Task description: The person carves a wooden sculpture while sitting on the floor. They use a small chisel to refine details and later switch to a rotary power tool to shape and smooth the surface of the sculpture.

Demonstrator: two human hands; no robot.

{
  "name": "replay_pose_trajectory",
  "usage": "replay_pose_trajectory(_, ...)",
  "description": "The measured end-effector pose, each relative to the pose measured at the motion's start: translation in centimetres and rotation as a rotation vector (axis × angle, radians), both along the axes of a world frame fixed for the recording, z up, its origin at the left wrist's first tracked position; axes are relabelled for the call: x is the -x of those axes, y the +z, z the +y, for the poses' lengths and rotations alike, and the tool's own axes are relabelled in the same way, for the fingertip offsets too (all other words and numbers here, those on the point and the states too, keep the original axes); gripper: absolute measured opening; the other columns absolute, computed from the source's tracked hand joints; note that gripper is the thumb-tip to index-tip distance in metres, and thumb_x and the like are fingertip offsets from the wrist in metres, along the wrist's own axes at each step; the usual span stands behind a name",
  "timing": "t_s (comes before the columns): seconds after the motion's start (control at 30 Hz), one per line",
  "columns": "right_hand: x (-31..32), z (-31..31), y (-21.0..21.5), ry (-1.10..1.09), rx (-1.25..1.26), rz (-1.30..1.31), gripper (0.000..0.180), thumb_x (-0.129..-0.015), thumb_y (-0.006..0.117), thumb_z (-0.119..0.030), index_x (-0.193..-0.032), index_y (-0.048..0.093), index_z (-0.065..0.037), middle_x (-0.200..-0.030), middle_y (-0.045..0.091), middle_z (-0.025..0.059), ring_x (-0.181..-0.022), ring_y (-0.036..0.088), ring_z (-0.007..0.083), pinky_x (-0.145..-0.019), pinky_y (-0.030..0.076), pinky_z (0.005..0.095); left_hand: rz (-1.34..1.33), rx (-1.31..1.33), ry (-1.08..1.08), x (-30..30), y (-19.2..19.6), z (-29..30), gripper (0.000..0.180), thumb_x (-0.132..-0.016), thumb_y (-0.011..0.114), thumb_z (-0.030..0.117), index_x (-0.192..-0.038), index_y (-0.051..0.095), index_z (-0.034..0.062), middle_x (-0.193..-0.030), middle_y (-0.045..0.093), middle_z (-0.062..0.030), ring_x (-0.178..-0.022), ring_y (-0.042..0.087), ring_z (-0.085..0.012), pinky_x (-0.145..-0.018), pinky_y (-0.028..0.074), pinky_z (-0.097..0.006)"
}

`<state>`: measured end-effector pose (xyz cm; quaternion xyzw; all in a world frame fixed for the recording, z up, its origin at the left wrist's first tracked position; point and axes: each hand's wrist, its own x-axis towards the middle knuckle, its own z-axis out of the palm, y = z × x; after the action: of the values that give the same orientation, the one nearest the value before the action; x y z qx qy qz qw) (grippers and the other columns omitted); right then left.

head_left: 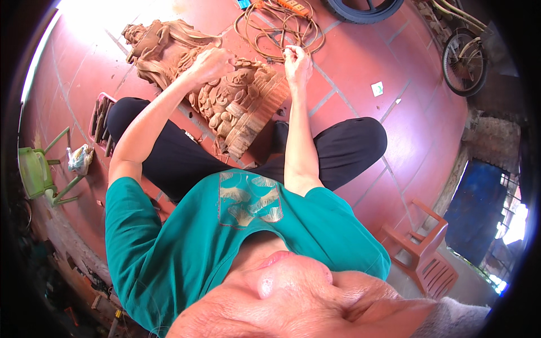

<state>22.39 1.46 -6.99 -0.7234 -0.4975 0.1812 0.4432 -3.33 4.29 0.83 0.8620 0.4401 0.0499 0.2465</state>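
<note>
A carved brown wooden statue (228, 96) lies slantwise on the floor before my crossed legs, its broad base turned toward me. Above its middle is my left hand (213, 65), with the fingers curled in; whatever they hold is hidden. My right hand (297, 65) is raised just right of the carving, thumb and fingertips pinched together. Anything in that pinch is too small to make out. Behind the right fingertips lies a tangled brown extension cord (265, 34) with an orange socket strip (294, 7); I cannot tell whether the fingers touch it.
A pink tray of chisel-like tools (101, 121) sits by my left knee. Farther left stands a green stool (35, 172) beside a plastic bag (80, 159). A red plastic chair (422, 248) is at right, a wheel (465, 62) and tyre (366, 12) beyond. Red tiles (417, 124) cover the floor.
</note>
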Motion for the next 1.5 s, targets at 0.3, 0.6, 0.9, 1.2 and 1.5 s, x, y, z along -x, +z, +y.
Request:
replay_pose_trajectory(0.3, 5.8, -0.8, 6.6, 0.383, 0.130, 0.885, 0.028, -0.101, 0.056, -0.025, -0.114, 0.064, -0.002, -0.092, 0.071, 0.0070, -0.075, 0.066, 0.0127, -0.058, 0.057, 0.0281, -0.276, -0.020, 0.218, -4.4, 0.7, -1.8, 0.040, -0.095, 0.063, 0.020, -0.129, 0.050, 0.0039, -0.098, 0.072, -0.0180, -0.088, 0.071, -0.0269, -0.075, 0.054, -0.037)
replay_pose_trajectory(0.6, -2.8, 4.3, 11.0, 0.553, 0.334, 0.395, 0.028, -0.100, 0.048, -0.013, -0.123, 0.061, -0.006, -0.090, 0.064, 0.0018, -0.069, 0.059, 0.0102, -0.055, 0.043, 0.0210, -0.634, -0.040, 0.266, -4.6, 2.9, -2.0, 0.036, -0.097, 0.062, 0.033, -0.116, 0.067, 0.0036, -0.102, 0.072, -0.0136, -0.091, 0.070, -0.0256, -0.081, 0.054, -0.035)
replay_pose_trajectory(0.9, -8.7, 4.8, 6.6, 1.042, 0.494, -0.589, 0.031, -0.092, 0.056, -0.024, -0.118, 0.067, -0.010, -0.113, 0.070, 0.0131, -0.101, 0.067, 0.0322, -0.087, 0.052, 0.0435, -0.348, -0.592, 0.500, -4.2, -8.5, -8.1, 0.018, -0.090, 0.064, 0.019, -0.107, 0.068, 0.0123, -0.114, 0.065, -0.0046, -0.111, 0.056, -0.0255, -0.098, 0.037, -0.044)
replay_pose_trajectory(1.2, -8.5, 5.8, 2.6, 1.196, 0.287, -0.625, 0.025, -0.087, 0.062, -0.013, -0.110, 0.070, -0.011, -0.100, 0.072, 0.0127, -0.093, 0.067, 0.0329, -0.079, 0.053, 0.0449, -0.265, -0.519, 0.502, -4.7, -8.1, -8.4, 0.018, -0.088, 0.064, 0.017, -0.107, 0.067, 0.0153, -0.112, 0.063, 0.0000, -0.109, 0.056, -0.0229, -0.097, 0.031, -0.039)
replay_pose_trajectory(1.5, -9.2, 4.9, 1.6, 1.188, 0.354, -0.336, 0.020, -0.090, 0.064, -0.017, -0.107, 0.071, -0.009, -0.095, 0.072, 0.0142, -0.091, 0.067, 0.0335, -0.078, 0.053, 0.0434, -0.203, -0.428, 0.546, -4.8, -7.6, -8.3, 0.022, -0.087, 0.065, 0.014, -0.109, 0.069, 0.0134, -0.115, 0.065, -0.0025, -0.113, 0.057, -0.0230, -0.100, 0.031, -0.039)
